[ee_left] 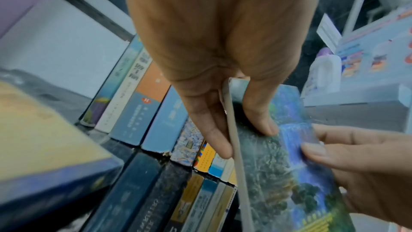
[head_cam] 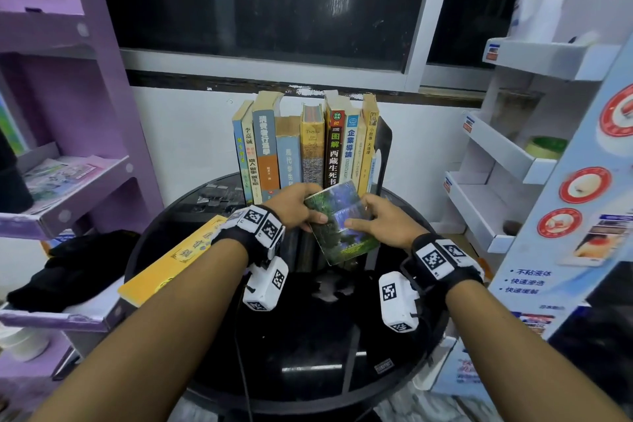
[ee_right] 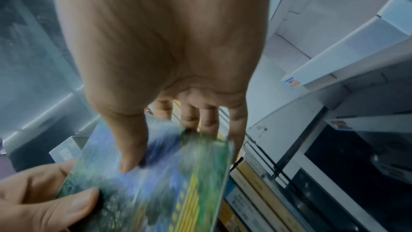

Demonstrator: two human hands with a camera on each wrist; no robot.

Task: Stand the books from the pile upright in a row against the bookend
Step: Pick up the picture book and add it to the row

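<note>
A thin book with a green and blue landscape cover (head_cam: 342,226) is held tilted above the black round table (head_cam: 394,346), in front of the row. My left hand (head_cam: 298,204) pinches its left edge, thumb on the cover (ee_left: 263,126). My right hand (head_cam: 380,221) grips its right edge, thumb on the cover (ee_right: 131,156). Several books (head_cam: 305,147) stand upright in a row at the table's back, against a black bookend (head_cam: 383,144) on the right. A yellow book (head_cam: 178,257) lies flat at the table's left.
A purple shelf unit (head_cam: 68,181) stands to the left, with a black cloth (head_cam: 68,264) on its lower shelf. White display shelves (head_cam: 496,161) and a blue printed panel (head_cam: 582,216) stand to the right. A dark window (head_cam: 260,0) is behind the row.
</note>
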